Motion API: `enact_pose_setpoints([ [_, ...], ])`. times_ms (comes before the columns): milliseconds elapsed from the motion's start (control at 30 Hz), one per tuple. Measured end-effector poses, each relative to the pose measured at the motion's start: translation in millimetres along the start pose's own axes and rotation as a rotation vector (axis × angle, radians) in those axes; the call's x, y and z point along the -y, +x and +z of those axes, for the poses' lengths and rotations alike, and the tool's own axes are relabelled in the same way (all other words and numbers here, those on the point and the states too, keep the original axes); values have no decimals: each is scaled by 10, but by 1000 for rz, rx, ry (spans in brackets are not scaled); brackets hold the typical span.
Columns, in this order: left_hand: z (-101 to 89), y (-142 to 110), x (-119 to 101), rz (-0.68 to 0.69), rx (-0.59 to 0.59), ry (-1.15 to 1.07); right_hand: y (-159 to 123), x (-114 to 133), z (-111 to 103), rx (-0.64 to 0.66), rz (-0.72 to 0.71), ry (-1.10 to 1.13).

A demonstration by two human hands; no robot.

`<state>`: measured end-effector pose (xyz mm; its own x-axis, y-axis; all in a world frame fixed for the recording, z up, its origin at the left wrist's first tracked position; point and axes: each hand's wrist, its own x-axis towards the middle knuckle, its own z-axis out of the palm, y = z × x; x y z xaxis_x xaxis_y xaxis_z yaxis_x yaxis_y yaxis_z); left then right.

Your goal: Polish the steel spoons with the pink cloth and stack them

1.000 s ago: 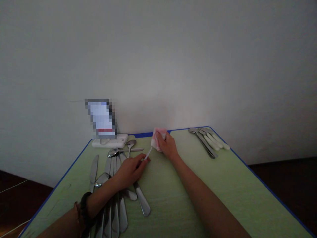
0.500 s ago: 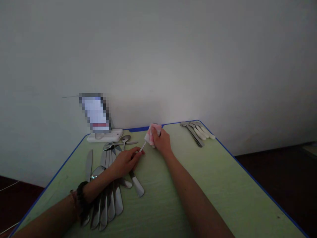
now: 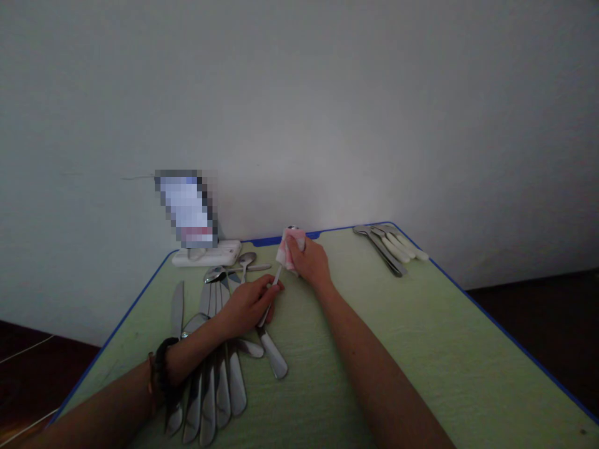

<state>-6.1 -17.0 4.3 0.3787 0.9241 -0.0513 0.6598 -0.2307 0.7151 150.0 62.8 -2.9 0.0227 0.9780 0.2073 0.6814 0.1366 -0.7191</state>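
Observation:
My left hand (image 3: 247, 304) is closed around the handle of a metal spoon (image 3: 277, 275), which tilts up and away over the table. In my right hand (image 3: 309, 262) a pink and white cloth (image 3: 294, 239) is pinched and folded around the upper part of that spoon. A bit of shiny metal shows above the cloth; the rest of the spoon's upper part is covered. Under and beside my left forearm lie several pieces of metal cutlery (image 3: 238, 385), partly hidden by the arm. A small spoon (image 3: 248, 257) rests just beyond them.
At the back right, metal spoons (image 3: 381, 249) lie by several white-handled utensils (image 3: 406, 247). A phone with a blurred screen (image 3: 187, 209) stands on a white base (image 3: 206, 254) at the back left. A knife (image 3: 177, 308) lies on the green, blue-edged table (image 3: 449, 349), against a grey wall.
The view has shifted, so the table things appear slightly farther right. The held spoon stands steeper, with metal showing more above the cloth and more handle visible below my left fingers.

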Motion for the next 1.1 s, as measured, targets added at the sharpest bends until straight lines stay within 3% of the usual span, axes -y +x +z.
enact_pose_setpoints([
  [367, 2, 14, -7, -16, -60, -22, 14, 0, 7, -53, -15, 4],
  [1100, -45, -4, -11, 26, -24, 22, 7, 21, -39, -31, -17, -39],
])
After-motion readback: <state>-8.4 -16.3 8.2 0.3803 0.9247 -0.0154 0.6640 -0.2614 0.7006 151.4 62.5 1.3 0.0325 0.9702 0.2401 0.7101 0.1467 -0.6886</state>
